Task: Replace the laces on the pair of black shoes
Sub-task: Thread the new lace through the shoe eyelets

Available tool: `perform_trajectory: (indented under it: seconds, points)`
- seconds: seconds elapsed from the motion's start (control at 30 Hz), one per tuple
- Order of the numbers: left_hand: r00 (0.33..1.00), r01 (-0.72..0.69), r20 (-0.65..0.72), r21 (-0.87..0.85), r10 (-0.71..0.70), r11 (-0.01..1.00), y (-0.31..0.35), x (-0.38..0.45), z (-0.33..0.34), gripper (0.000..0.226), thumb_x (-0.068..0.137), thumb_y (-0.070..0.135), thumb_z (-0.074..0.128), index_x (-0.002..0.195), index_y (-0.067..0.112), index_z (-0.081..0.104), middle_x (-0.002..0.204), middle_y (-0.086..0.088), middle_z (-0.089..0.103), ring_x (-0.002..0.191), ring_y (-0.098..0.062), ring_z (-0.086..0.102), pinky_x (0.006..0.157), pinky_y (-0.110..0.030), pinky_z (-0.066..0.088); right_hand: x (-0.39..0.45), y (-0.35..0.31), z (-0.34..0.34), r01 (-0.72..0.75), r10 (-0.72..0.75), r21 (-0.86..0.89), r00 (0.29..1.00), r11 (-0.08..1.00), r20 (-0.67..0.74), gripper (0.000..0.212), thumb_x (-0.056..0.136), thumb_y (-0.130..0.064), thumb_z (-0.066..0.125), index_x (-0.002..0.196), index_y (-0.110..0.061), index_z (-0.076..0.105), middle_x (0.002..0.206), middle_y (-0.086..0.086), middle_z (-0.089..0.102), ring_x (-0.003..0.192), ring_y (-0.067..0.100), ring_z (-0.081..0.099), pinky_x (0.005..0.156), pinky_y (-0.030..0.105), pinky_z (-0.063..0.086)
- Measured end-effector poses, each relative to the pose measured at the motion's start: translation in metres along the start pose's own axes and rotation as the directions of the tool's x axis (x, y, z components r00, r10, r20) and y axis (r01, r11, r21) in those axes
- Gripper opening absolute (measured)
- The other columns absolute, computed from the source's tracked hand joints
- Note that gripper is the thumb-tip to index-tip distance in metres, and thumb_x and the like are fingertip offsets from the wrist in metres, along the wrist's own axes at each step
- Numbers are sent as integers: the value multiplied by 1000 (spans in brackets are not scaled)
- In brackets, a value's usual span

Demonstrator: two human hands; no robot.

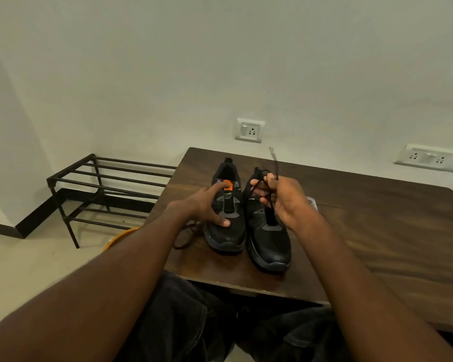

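Two black shoes stand side by side on the dark wooden table [364, 231], toes toward me. The left shoe [228, 231] has an orange tongue label and no lace in its eyelets. My left hand [207, 205] rests on it, fingers spread over its tongue and side. My right hand [285, 199] is raised over the right shoe [270, 244] and grips a bunched black lace [259, 184], one end of which sticks up toward the wall. Another loose black lace [183, 239] lies at the table's left edge, partly hidden by my left forearm.
A black metal shoe rack [102, 184] stands on the floor to the left of the table. An orange round object [118, 237] shows below the table's left edge. Wall sockets [249, 130] sit behind the table. A clear object [313, 202] peeks out behind my right hand.
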State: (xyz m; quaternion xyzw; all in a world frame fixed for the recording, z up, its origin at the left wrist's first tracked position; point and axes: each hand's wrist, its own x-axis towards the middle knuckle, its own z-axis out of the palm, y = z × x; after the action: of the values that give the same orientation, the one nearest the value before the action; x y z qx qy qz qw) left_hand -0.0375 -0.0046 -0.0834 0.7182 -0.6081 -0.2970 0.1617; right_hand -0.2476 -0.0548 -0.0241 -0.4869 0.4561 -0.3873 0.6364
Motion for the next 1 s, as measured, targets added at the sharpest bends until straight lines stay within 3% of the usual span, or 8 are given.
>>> perform_trajectory:
  seconds: [0.13, 0.27, 0.33, 0.6, 0.7, 0.83, 0.93, 1.0]
  points:
    - [999, -41, -19, -34, 41, 999, -7, 1, 2, 119, 64, 45, 95, 153, 55, 15, 157, -7, 35, 144, -33, 38, 114, -54, 43, -6, 10, 8, 162, -149, -394, 987, 905, 64, 17, 106, -25, 57, 107, -13, 69, 98, 10, 79, 83, 18, 74, 72, 32, 57]
    - [996, -90, -37, -69, 87, 994, -15, 3, 3, 122, 49, 64, 90, 147, 61, 18, 156, -5, 37, 143, -29, 41, 114, -51, 44, 1, 32, 23, 309, -193, -908, 946, 282, 261, 28, 92, -36, 76, 110, -16, 70, 105, 1, 68, 96, 18, 66, 90, 41, 58]
    - [996, -90, -34, -95, 87, 991, -17, 5, 4, 124, 43, 68, 88, 145, 65, 18, 154, -4, 39, 141, -28, 43, 114, -51, 45, 3, 42, 29, 274, -113, -948, 960, 163, 258, 31, 91, -35, 77, 112, -13, 69, 106, 6, 68, 97, 21, 66, 90, 42, 58]
    - [996, -77, -43, -54, 75, 996, -15, 5, 3, 117, 61, 51, 95, 148, 60, 17, 159, -6, 34, 146, -32, 35, 115, -53, 41, 16, 38, 16, 170, -191, -911, 976, 376, 103, 12, 93, -21, 71, 87, -20, 81, 88, 2, 76, 87, 19, 71, 83, 40, 61]
    - [997, -64, -51, -84, 60, 994, -17, 6, 1, 116, 63, 47, 95, 150, 56, 19, 159, -6, 35, 146, -33, 36, 115, -52, 41, 12, 18, 7, 87, -141, -343, 980, 935, -138, 24, 100, -10, 58, 96, -18, 80, 92, 1, 76, 84, 19, 67, 69, 32, 56]
    - [997, -72, -33, -58, 70, 996, -16, 8, 2, 121, 63, 48, 95, 156, 49, 17, 161, -5, 32, 148, -31, 33, 117, -51, 39, -6, -4, 5, 54, -45, 311, 998, 949, -36, 17, 108, -20, 52, 101, -16, 67, 98, 5, 78, 85, 16, 71, 68, 28, 49]
    - [996, -82, -27, -63, 80, 995, -16, 8, 4, 120, 66, 45, 94, 157, 48, 16, 162, -6, 31, 148, -33, 32, 116, -52, 40, -7, 11, 11, 155, -161, -258, 987, 954, -2, 15, 105, -25, 59, 104, -15, 70, 92, 1, 77, 79, 15, 74, 72, 31, 56]
    - [996, -82, -38, -46, 81, 996, -15, 7, 4, 118, 68, 43, 93, 157, 47, 15, 163, -7, 29, 149, -33, 31, 115, -50, 40, 1, 27, 14, 254, -293, -738, 953, 626, 80, 8, 98, -28, 70, 96, -22, 74, 89, -3, 75, 84, 14, 72, 78, 34, 59]
